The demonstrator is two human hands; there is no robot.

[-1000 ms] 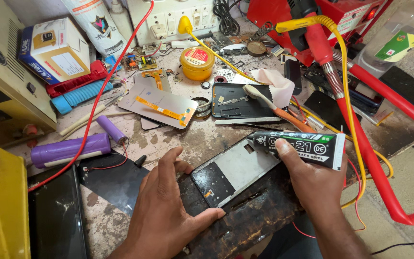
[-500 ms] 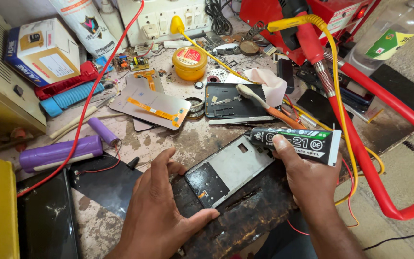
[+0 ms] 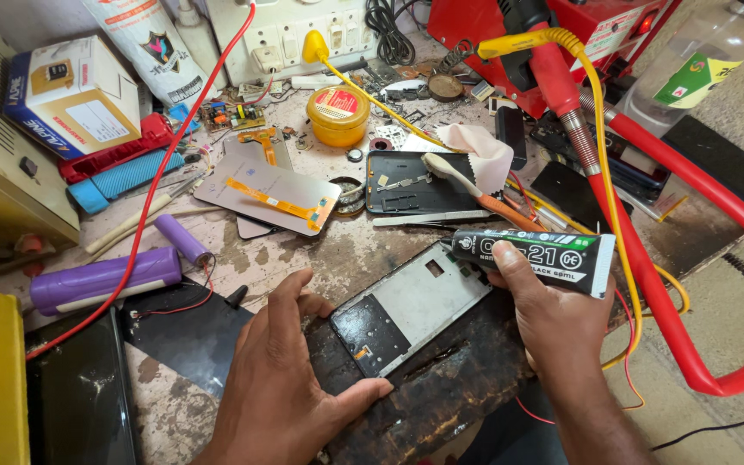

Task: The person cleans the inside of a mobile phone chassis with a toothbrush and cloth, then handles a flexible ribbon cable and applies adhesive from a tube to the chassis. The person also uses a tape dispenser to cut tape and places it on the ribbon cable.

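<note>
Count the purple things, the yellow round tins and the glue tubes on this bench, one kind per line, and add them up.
Purple cylinders: 2, a long one and a short one
Yellow round tins: 1
Black glue tubes: 1, in the right hand
Total: 4

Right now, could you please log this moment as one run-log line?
left hand: flat, steadying phone frame | right hand: grip on black glue tube, nozzle at frame's upper edge | surface: cluttered workbench
</note>
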